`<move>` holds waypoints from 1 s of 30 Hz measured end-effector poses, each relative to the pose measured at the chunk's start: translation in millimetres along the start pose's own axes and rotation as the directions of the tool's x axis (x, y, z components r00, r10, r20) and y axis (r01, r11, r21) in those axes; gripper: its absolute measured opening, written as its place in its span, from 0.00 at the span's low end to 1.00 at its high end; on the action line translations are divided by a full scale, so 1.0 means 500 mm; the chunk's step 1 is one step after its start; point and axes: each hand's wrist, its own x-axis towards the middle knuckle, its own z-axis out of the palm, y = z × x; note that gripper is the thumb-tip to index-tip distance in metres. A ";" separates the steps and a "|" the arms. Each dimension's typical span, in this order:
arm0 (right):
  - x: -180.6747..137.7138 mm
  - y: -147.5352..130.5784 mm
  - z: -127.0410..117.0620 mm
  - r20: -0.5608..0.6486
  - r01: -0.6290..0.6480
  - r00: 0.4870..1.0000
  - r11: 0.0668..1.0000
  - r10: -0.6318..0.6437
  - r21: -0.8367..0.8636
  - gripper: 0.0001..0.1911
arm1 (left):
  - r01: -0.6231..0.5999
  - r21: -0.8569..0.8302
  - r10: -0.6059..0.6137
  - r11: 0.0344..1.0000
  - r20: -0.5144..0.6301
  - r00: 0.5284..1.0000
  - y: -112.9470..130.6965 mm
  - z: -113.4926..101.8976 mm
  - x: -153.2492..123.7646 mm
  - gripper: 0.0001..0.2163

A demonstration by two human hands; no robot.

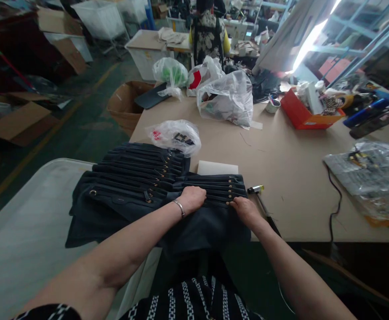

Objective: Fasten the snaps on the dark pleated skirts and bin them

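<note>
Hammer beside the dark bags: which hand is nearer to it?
Right. The right hand sits at the edge of the dark bags, just beside the hammer; the left hand rests farther along them, away from it.

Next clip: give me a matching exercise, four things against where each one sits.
Things: 1 hammer; 2 red tray; 3 white pad; 4 cardboard box.
Places: A on the floor, off the far left corner of the table; B just beyond the dark pouches; C beside the right hand; D far right on the table.
Pairs: 1-C; 2-D; 3-B; 4-A.
</note>
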 end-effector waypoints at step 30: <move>0.037 -0.010 0.092 -0.119 0.344 0.921 0.916 -0.372 -0.205 0.07 | 0.198 -0.084 -0.212 0.976 -0.206 0.955 -0.179 -0.135 0.092 0.15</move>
